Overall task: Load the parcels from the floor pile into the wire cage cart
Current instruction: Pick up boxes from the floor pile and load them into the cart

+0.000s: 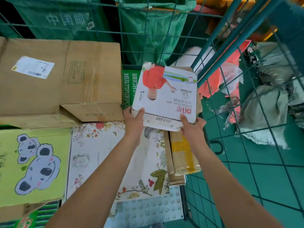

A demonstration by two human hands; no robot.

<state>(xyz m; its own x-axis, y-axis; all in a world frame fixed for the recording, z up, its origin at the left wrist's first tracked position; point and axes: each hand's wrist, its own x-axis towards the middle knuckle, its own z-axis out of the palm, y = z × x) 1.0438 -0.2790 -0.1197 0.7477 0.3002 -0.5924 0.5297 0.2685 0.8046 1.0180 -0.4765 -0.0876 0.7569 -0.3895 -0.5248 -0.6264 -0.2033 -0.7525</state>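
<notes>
My left hand (134, 119) and right hand (191, 125) clamp the white milk carton (166, 96) inside the wire cage cart (212, 51), hemmed between the brown cardboard box (60, 79) and the mesh, above the floral box (102, 155).

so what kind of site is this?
Probably a postal or courier sorting depot: green wire cage cart stacked with labelled parcels, green mail sacks behind it, both hands placing a milk carton.

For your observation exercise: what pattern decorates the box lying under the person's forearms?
Floral box: white with flowers and leaves, head view.
</notes>
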